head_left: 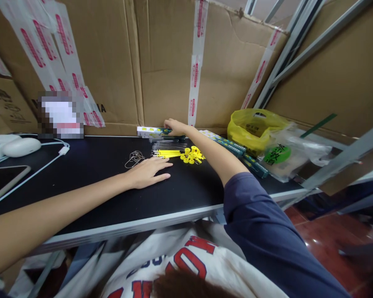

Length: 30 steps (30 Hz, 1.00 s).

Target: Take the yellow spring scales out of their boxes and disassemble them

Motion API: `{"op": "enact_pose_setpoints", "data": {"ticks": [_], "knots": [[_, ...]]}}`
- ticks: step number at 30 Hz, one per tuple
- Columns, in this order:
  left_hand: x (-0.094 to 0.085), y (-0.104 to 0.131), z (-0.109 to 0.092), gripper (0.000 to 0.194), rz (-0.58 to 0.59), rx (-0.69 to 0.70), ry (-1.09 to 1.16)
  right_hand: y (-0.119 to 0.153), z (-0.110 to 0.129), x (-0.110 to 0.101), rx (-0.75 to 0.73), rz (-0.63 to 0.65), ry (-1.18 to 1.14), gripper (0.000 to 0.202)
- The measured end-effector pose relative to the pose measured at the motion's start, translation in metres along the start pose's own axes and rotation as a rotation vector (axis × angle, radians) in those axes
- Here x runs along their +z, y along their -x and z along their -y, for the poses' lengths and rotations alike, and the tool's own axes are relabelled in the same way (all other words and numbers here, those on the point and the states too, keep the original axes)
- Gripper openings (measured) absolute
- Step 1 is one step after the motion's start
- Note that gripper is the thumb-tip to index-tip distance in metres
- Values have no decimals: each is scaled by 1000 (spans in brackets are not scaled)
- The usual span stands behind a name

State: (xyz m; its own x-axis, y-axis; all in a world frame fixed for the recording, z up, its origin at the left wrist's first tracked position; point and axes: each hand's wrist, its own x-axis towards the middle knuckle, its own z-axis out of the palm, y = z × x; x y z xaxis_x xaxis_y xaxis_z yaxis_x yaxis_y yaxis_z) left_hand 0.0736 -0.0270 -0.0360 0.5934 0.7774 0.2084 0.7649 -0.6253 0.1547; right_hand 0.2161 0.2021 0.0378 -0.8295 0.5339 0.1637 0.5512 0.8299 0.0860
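My left hand (151, 171) lies flat on the black tabletop, fingers spread, just in front of several yellow sticks (168, 153). Farther back, my right hand (174, 127) reaches to a long narrow white and green box (149, 131) by the cardboard; its fingers bend down over the box, and their tips are too small to make out. Clear tubes (169, 145) lie between the box and the sticks. To the right of the sticks sits a pile of small yellow round parts (192, 155). Thin metal rings or wires (134, 159) lie left of the sticks.
More green boxes (228, 145) lie behind my right forearm. A yellow plastic bag (248, 130) and a clear bag (278, 159) stand at the right by a metal shelf frame. On the left are a phone (6, 182), a white cable and a white rounded device (23, 147). Cardboard walls the back.
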Motion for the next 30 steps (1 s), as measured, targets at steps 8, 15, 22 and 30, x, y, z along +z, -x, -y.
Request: {"op": "enact_pose_setpoints", "data": {"ticks": [8,15,22,30], "knots": [[-1,-17,-7,59,34,-69,-35,26,9,-17,2,-107,41,34],[4,-37,3,65,0,-108,-45,85,29,-21,24,-151,55,36],[10,-47,25,61,-155,-142,128,141,42,-11,12,-230,74,35],[-9,-13,20,44,-310,-350,298,165,34,-11,-5,-330,28,33]]}}
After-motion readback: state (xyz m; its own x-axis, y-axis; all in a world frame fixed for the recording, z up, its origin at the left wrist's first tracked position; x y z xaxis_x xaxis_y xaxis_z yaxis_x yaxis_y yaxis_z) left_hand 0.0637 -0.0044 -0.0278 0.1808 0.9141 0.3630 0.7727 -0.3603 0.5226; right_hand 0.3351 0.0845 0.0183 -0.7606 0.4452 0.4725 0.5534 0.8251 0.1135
